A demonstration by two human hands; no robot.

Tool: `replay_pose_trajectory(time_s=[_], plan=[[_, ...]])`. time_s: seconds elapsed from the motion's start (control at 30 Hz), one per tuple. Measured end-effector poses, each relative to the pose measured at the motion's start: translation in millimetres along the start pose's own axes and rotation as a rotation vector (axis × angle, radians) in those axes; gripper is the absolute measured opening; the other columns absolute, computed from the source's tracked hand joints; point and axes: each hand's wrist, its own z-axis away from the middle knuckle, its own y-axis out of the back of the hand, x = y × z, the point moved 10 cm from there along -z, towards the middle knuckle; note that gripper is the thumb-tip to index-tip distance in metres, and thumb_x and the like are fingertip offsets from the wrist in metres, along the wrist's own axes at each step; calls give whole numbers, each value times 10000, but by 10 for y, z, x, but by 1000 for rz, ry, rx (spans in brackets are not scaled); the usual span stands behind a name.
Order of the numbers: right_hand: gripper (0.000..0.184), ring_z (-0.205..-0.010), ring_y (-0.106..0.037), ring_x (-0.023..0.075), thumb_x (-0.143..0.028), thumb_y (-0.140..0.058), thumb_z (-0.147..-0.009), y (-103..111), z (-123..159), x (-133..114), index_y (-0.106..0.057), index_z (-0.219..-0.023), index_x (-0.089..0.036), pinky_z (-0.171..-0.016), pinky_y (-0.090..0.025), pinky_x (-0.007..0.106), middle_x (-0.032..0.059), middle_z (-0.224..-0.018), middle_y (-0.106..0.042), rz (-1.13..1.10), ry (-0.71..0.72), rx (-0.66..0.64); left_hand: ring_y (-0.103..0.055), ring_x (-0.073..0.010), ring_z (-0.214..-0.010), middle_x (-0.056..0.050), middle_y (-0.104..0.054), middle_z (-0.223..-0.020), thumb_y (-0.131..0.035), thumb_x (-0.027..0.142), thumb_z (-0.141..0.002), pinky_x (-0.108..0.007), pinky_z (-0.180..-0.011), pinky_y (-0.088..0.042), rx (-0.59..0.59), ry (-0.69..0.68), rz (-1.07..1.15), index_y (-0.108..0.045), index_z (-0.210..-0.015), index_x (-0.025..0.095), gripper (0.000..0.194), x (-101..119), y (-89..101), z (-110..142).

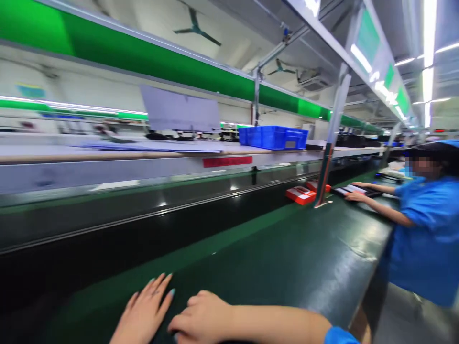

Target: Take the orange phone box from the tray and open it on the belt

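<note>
Cut off by the bottom edge, the left hand [141, 313] lies flat and open on the green bench [287, 258], the right hand [201, 317] loosely curled empty beside it.

Your left hand [141, 310] lies flat, fingers spread, and your right hand [201, 317] rests curled just beside it, both directly on the dark green counter [287, 258] that runs away ahead and to the right of them. Well beyond your right hand, near a slanted metal post, two red trays [301, 194] sit on that same counter, and further right a co-worker's hands [355, 195] rest on a flat black tray [358, 191]. Above and beyond your hands a pale shelf [107, 154] carries a blue bin [273, 137] and flat sheets [150, 145].
</note>
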Motion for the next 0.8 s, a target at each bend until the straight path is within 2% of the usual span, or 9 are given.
replay_pose_trajectory(time_s=[0.1,0.2,0.37,0.57,0.63,0.73,0.8], plan=[[244,-770,-617,194,-411,-606,-948,-10,51,46,-595,-1092,-214,-675,-392,341,-14,-832,-722,-43,-7,19,-260,-224,-1554,-20,-275,-1668,-282,354,-1034,-474,-1278,-239,-68,-15,-23,-336,-1592,236,573,-39,-93,11],[217,-811,-606,204,-344,-641,-916,17,87,56,-589,-1082,-214,-704,-377,347,0,-856,-715,-97,-33,20,-272,-238,-1550,-37,-301,-1660,-270,375,-1037,-493,-1283,-228,-35,-16,43,-371,-1581,222,573,20,-15,33],[176,-884,-568,203,-242,-580,-911,39,125,82,-573,-1087,-235,-798,-361,354,3,-920,-690,-206,-93,17,-298,-246,-1540,-51,-348,-1642,-299,369,-1042,-509,-1289,-232,0,-16,155,-418,-1557,207,553,60,120,93],[175,-925,-550,214,-156,-497,-940,77,161,83,-574,-1076,-233,-863,-374,360,16,-954,-666,-293,-80,61,-312,-313,-1528,-129,-378,-1622,-335,351,-1031,-587,-1278,-221,46,-39,306,-445,-1530,126,558,90,232,118],[200,-928,-562,224,-129,-463,-948,84,182,95,-580,-1074,-232,-875,-392,372,25,-948,-660,-311,-79,89,-321,-305,-1524,-123,-389,-1619,-347,363,-1029,-577,-1282,-221,65,-38,326,-453,-1525,139,554,99,255,140],[235,-948,-610,232,-124,-407,-989,99,214,86,-567,-1127,-227,-880,-438,385,39,-1001,-684,-279,-11,166,-317,-281,-1525,-98,-400,-1618,-361,416,-1033,-544,-1291,-214,89,-35,350,-451,-1525,177,554,101,267,175],[210,-930,-651,227,-160,-437,-1008,132,230,74,-551,-1168,-234,-871,-476,383,27,-1019,-706,-230,74,256,-317,-278,-1524,-95,-400,-1618,-365,466,-1034,-544,-1292,-212,100,-30,365,-442,-1530,200,568,90,264,184]])
